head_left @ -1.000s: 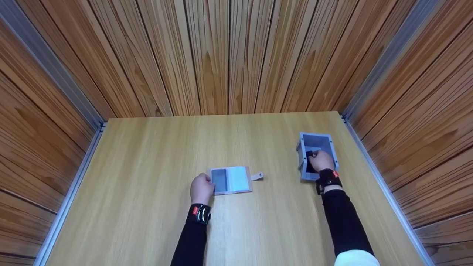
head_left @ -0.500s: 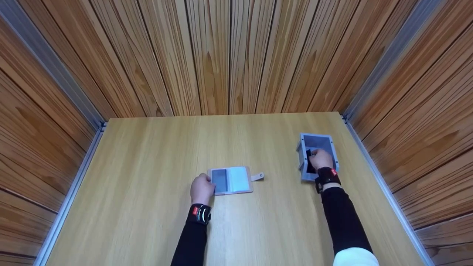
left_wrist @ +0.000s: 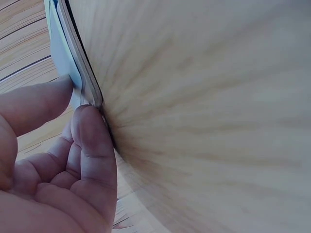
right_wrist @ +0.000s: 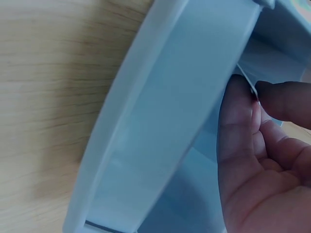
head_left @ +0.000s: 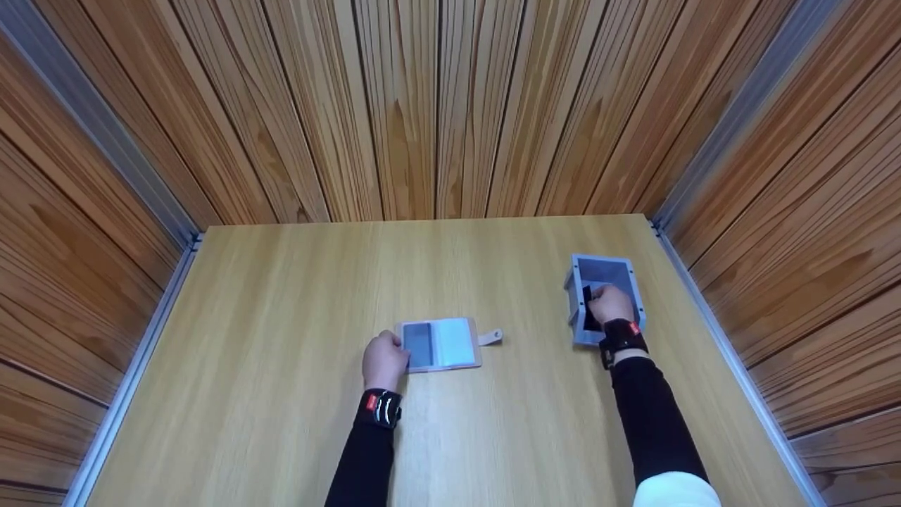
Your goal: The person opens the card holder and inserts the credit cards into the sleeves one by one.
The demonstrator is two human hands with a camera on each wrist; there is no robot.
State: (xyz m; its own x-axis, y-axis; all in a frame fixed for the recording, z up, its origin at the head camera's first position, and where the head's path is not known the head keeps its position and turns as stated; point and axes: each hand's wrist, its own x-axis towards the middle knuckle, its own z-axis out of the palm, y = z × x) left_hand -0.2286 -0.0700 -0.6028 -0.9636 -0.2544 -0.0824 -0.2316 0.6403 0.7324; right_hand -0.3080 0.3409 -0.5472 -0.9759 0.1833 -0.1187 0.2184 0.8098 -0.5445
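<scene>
An open card holder (head_left: 454, 343) with clear sleeves and a snap strap (head_left: 490, 336) lies on the table. My left hand (head_left: 385, 359) pinches its left edge; in the left wrist view the thumb (left_wrist: 53, 99) presses the inner face, with a finger (left_wrist: 92, 131) at the outer edge. My right hand (head_left: 611, 305) reaches down into a grey-blue bin (head_left: 602, 259). Between its thumb and forefinger it pinches a thin, flat card (right_wrist: 247, 77), seen nearly edge-on in the right wrist view. A dark patch shows left of that hand in the head view.
The bin stands at the right of the light wood table (head_left: 317, 282), near the metal rail (head_left: 725, 359). Wood-plank walls (head_left: 436, 105) rise at the back and both sides. Each wrist wears a black band (head_left: 380, 408).
</scene>
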